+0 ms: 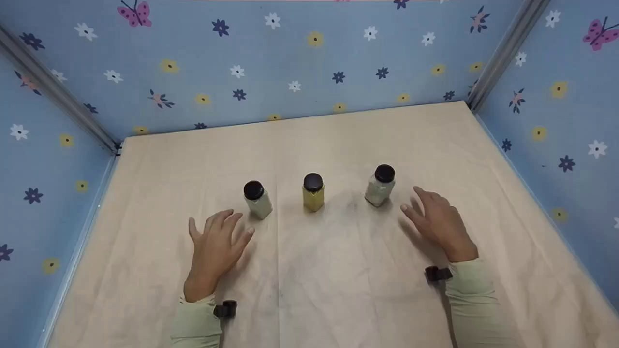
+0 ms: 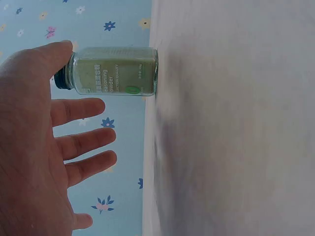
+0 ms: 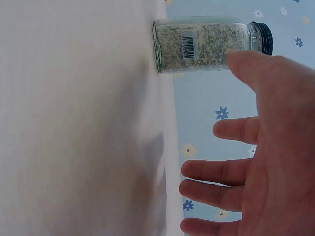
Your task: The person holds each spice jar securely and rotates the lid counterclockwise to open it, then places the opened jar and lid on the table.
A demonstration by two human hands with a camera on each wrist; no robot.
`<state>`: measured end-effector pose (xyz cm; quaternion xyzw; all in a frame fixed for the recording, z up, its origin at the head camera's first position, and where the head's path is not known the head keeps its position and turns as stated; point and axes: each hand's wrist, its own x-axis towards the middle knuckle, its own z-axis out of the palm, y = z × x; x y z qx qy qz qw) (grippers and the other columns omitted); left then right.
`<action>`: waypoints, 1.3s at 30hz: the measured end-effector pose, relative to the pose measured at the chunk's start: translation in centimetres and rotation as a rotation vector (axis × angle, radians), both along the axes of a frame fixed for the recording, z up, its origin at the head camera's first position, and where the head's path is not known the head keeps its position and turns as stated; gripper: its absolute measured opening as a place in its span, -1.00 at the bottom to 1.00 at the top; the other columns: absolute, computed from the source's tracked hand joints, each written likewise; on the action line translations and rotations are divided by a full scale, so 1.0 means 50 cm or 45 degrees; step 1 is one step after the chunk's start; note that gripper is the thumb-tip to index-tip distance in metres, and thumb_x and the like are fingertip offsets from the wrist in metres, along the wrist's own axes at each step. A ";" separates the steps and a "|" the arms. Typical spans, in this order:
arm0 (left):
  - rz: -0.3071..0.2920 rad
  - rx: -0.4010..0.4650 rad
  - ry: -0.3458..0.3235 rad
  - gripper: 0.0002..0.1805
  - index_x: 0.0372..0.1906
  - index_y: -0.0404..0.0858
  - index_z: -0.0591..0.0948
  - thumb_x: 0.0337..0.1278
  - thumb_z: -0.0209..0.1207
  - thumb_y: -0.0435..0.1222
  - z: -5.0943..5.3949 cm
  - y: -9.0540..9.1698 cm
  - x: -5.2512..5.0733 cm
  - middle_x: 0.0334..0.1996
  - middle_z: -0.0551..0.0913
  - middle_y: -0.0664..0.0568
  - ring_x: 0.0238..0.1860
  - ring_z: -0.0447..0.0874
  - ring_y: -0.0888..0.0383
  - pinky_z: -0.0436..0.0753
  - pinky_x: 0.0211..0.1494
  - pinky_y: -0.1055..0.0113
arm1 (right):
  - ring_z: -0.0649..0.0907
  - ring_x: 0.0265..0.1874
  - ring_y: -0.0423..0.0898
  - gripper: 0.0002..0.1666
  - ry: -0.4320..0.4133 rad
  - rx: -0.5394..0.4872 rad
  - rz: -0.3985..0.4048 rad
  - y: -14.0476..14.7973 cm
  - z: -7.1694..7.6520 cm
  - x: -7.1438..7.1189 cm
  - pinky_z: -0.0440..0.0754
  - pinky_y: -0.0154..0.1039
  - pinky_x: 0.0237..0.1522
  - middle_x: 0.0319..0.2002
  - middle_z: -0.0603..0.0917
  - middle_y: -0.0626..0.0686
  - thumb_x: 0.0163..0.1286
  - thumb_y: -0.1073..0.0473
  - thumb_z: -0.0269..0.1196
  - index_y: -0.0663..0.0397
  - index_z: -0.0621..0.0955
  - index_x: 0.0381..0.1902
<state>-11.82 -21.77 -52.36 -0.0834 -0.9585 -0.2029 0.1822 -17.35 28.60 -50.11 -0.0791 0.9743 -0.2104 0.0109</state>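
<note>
Three black-capped glass bottles stand upright in a row in the head view: a pale green one (image 1: 259,204) at left, a yellow one (image 1: 314,195) in the middle, a grey-green one (image 1: 379,188) at right. The left hand (image 1: 215,251), fingers spread, is just left of and nearer than the pale green bottle (image 2: 115,73), whose label reads seasoning powder. Beside the right bottle, on its right, is the right hand (image 1: 441,223) with fingers apart, holding nothing. In the right wrist view that bottle (image 3: 206,46) shows flaky contents and a barcode; the thumb overlaps it in view.
A cream cloth (image 1: 329,270) with creases covers the table. Blue flowered panels (image 1: 290,53) rise behind it and at both sides, with grey posts (image 1: 503,53) at the back corners. Black bands with small devices (image 1: 226,309) are on both wrists, over pale green sleeves.
</note>
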 end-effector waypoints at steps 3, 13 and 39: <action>-0.007 0.005 0.016 -0.49 0.13 -0.21 0.66 0.32 0.18 0.07 -0.003 0.004 0.001 0.16 0.61 -0.16 0.21 0.51 -0.18 -0.14 0.28 -0.56 | 0.38 0.31 0.35 -0.08 -0.007 -0.020 0.002 -0.003 -0.003 -0.004 0.33 0.34 0.22 0.34 0.42 0.35 0.51 -0.39 -0.07 0.18 0.27 0.51; -0.020 0.004 0.002 -0.54 0.12 -0.22 0.67 0.35 0.19 0.02 -0.007 0.018 -0.003 0.11 0.64 -0.12 0.17 0.55 -0.16 -0.08 0.29 -0.53 | 0.56 0.15 0.22 -0.21 0.024 -0.185 -0.021 -0.018 -0.013 -0.026 0.45 0.23 0.15 0.15 0.59 0.27 0.54 -0.30 0.00 0.21 0.43 0.39; -0.181 0.062 0.038 -0.61 0.05 -0.29 0.69 0.34 0.23 -0.08 -0.009 0.072 -0.015 -0.08 0.70 -0.14 -0.12 0.70 -0.16 0.63 -0.14 -0.10 | 0.63 0.05 0.11 -0.51 -0.006 -0.435 -0.074 -0.062 -0.025 -0.071 0.52 0.10 0.13 0.07 0.66 0.17 0.53 -0.03 0.13 0.15 0.58 0.25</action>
